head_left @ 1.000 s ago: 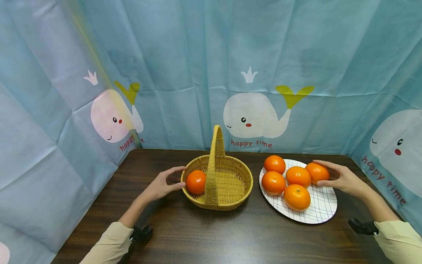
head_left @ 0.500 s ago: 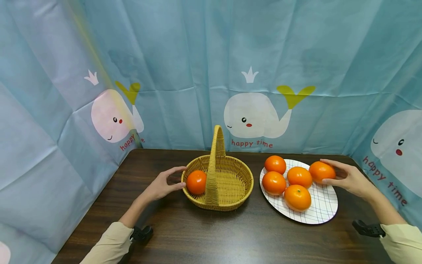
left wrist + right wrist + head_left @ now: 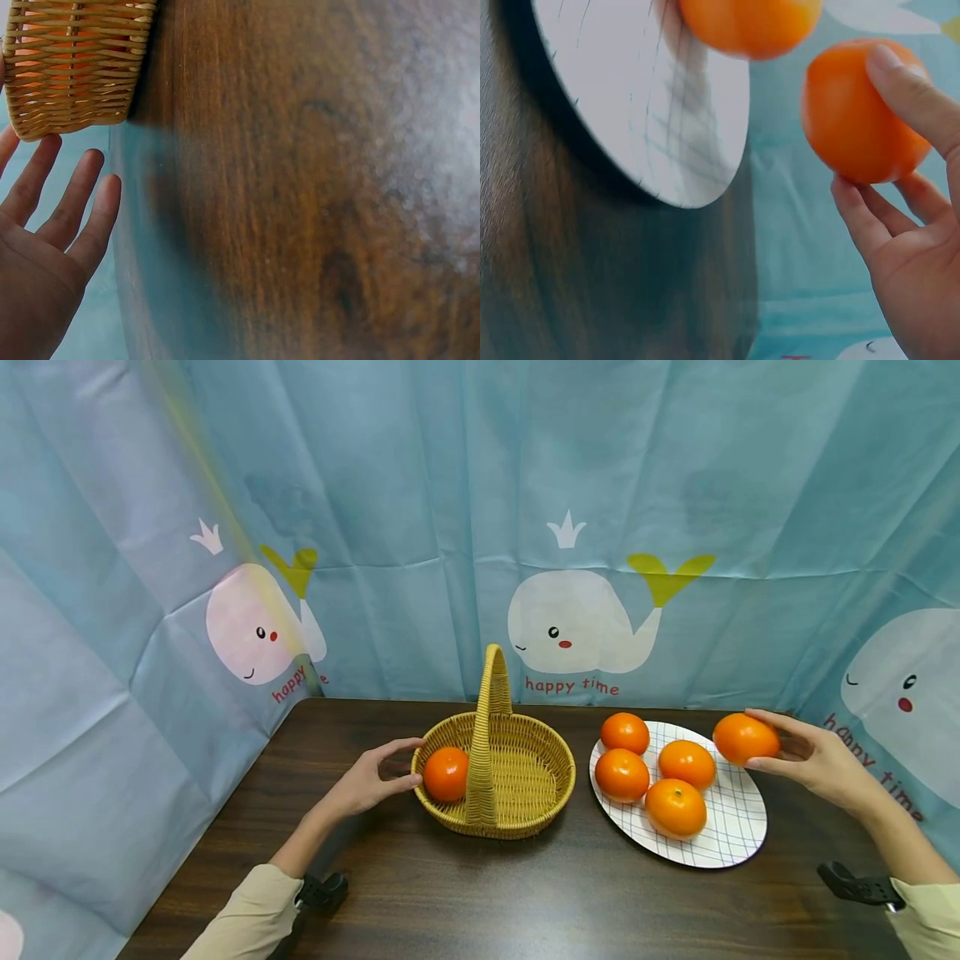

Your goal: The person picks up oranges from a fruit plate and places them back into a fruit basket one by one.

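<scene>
My right hand [image 3: 806, 758] grips an orange [image 3: 744, 737] lifted above the far right rim of a white checked plate [image 3: 731, 835]; in the right wrist view the fingers [image 3: 900, 90] curl round that orange [image 3: 859, 112]. Several more oranges [image 3: 675, 806] lie on the plate. A wicker basket [image 3: 525, 777] with a tall handle holds one orange [image 3: 446, 772] on its left side. My left hand [image 3: 371, 777] rests with straight fingers against the basket's left rim; the left wrist view shows the spread fingers [image 3: 71, 202] beside the basket wall [image 3: 71, 67].
A dark wooden table [image 3: 487, 893] carries the basket and the plate. A blue whale-print curtain [image 3: 570, 610] closes in the back and both sides close to the table edges. Black wrist straps [image 3: 855, 885] show on my forearms.
My right hand has lifted the orange off the plate's right edge, up and slightly right. The left hand and the basket have stayed still.
</scene>
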`<state>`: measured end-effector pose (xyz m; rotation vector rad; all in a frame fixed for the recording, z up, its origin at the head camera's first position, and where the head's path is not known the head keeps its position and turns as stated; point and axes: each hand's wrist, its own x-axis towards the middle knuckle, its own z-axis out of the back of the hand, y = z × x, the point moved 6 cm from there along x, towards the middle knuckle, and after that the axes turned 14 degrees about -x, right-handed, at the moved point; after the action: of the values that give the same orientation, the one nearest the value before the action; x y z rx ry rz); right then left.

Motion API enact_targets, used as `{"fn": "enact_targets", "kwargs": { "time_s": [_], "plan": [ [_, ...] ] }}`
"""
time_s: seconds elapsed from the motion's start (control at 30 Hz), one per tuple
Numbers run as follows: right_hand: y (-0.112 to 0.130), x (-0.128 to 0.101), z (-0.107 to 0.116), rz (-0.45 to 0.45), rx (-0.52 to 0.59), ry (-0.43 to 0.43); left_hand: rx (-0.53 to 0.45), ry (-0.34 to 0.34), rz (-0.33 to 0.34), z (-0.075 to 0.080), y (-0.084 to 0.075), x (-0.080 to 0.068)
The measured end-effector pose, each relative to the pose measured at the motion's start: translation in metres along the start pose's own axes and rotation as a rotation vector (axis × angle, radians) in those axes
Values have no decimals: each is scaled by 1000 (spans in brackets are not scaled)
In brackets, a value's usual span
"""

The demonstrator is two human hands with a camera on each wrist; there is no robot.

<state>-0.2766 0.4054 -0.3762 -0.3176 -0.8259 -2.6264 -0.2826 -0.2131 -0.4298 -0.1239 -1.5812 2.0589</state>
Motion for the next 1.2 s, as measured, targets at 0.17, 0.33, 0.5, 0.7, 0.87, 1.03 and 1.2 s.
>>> {"fn": "enact_targets", "kwargs": {
  "time_s": [0.17,0.33,0.5,0.7,0.87,1.03,1.2],
  "plan": [
    [15,5,2,8,13,-4,4,-2,3,0,1,0],
    [30,11,0,-8,9,-18,5,2,2,0,2,0],
    [44,20,-5,15,49,-2,7,2,0,1,2,-1],
    [57,27,-12,55,108,31,20,0,-14,1,0,0],
    [68,36,-20,100,143,57,16,-1,-7,2,2,0],
    [80,45,-28,128,191,73,10,-3,4,1,3,1],
    [89,50,-40,147,243,111,6,-3,1,1,2,0]
  ]
}}
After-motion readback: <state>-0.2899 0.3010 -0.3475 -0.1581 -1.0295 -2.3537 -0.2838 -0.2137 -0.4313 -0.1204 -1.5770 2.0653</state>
